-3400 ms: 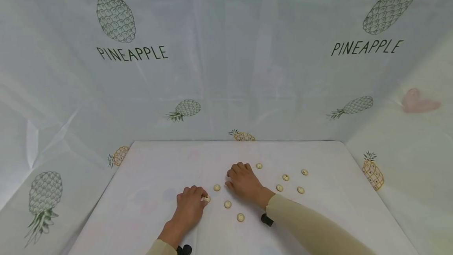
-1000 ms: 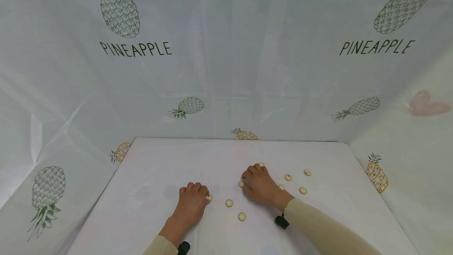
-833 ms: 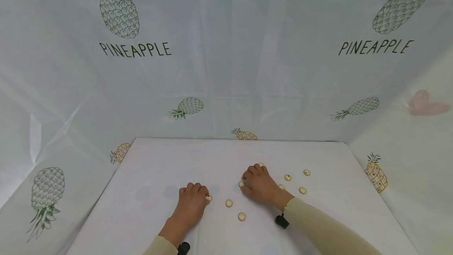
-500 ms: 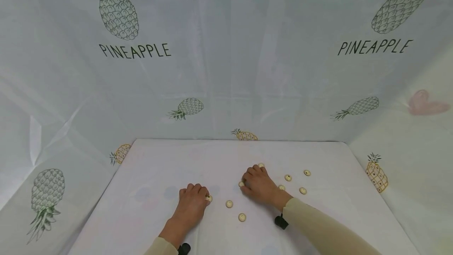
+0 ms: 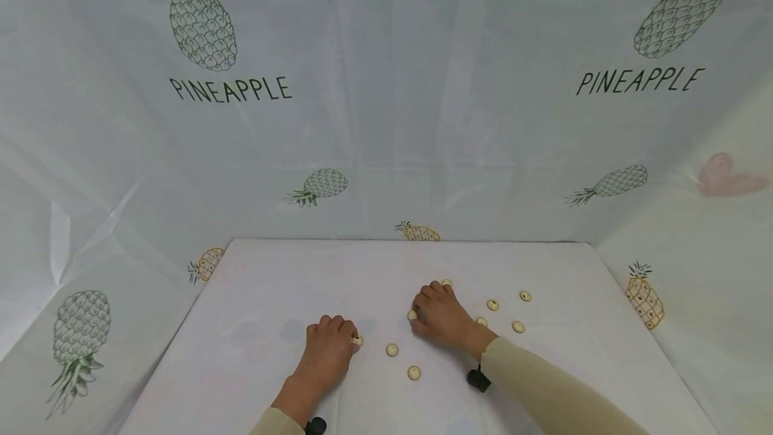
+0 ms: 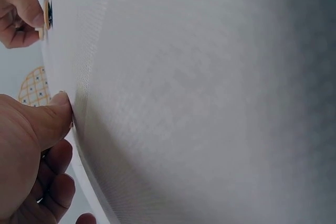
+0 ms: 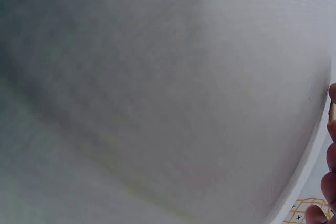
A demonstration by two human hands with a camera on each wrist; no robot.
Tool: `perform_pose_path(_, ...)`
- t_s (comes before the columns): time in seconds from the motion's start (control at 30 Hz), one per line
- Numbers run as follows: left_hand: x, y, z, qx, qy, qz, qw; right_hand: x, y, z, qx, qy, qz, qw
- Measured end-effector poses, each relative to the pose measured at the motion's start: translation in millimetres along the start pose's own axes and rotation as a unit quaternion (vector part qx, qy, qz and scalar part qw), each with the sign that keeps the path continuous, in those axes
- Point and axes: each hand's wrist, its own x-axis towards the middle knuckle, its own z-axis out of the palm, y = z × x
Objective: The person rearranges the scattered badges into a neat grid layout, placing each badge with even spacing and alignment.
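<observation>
In the head view my left hand pinches a small round wooden disc at the cloth, thumb and forefinger at its rim. The left wrist view has that thumb pressed down at the surface, the disc mostly hidden. To the right, my right hand pinches another disc between thumb and forefinger, and its thin edge shows at the border of the right wrist view. A third disc peeks out past the right fingertips. Between the hands, nearer the front, lie a disc and a second loose disc.
Several more discs, including one and one, lie right of my right hand. A disc sits close by its wrist. The white table is backed by a pineapple-print curtain.
Since the oldest frame, my right hand has shifted right, bringing along a disc that lay near my left hand. Over the last second both hands have stayed almost still.
</observation>
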Motion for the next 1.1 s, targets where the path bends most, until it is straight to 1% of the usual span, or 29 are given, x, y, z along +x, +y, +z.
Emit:
perform_pose_path(0.1,0.5,0.3,0.1,0.0,-0.001,0.0,1.0,1.2,3.2,-1.7,-0.017,0.012,-0.012,1.0)
perform_pose_path(0.2,-0.6,-0.7,0.4,-0.002,0.001,0.0,1.0,5.4,9.6,-6.6,-0.008,0.014,-0.005,1.0)
perform_pose_path(0.33,-0.3,-1.3,0.3,-0.008,0.006,0.003,0.9999,10.0,28.4,-19.3,0.008,0.02,0.011,1.0)
perform_pose_path(0.5,-0.1,-2.2,0.0,-0.01,0.007,0.007,0.9999,9.9,56.4,-33.4,-0.026,0.024,0.007,0.999)
perform_pose_path(0.63,-0.7,-3.7,0.3,-0.011,0.007,0.008,0.9999,11.9,70.5,-35.2,-0.028,0.03,0.009,0.999)
perform_pose_path(0.8,0.0,-5.4,2.8,-0.014,0.01,0.007,0.9998,20.0,74.7,-26.6,-0.03,0.023,0.003,0.999)
perform_pose_path(0.93,0.6,-6.1,4.3,-0.015,0.015,0.009,0.9997,28.8,71.6,-17.9,-0.03,0.019,-0.008,0.999)
perform_pose_path(1.1,-0.4,-7.1,5.1,-0.012,0.016,0.009,0.9998,39.0,64.4,-11.7,-0.023,0.009,-0.003,1.0)
